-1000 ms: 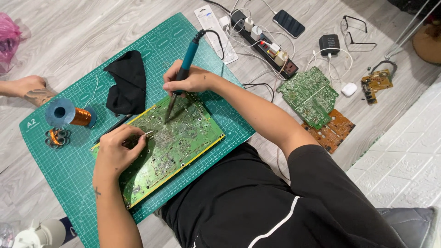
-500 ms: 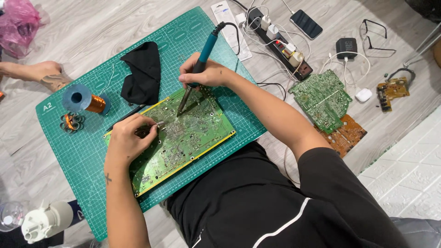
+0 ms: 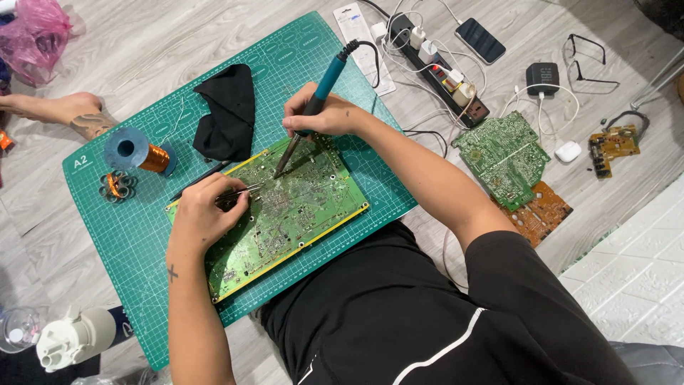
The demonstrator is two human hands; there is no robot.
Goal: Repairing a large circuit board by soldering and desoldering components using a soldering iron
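The right hand (image 3: pixel 320 117) was closed around a teal-handled soldering iron (image 3: pixel 313 107), tip on the large green rectangular circuit board (image 3: pixel 285 214). The left hand (image 3: pixel 203 217) pinched thin metal tweezers (image 3: pixel 239 191) over it. The board lay on a green gridded cutting mat (image 3: pixel 142 228); a white oblong package (image 3: pixel 363 46) lay beyond its far edge.

Single view only, taken from above and looking almost straight down at the floor (image 3: pixel 178 43). The person's torso fills the lower frame, both forearms extending up-frame onto the green cutting mat (image 3: pixel 128 235). Range is moderate: the whole mat, the circuit board (image 3: pixel 299 214) and the power strip (image 3: pixel 442 71) beyond fit within frame. No second view shares the scene.
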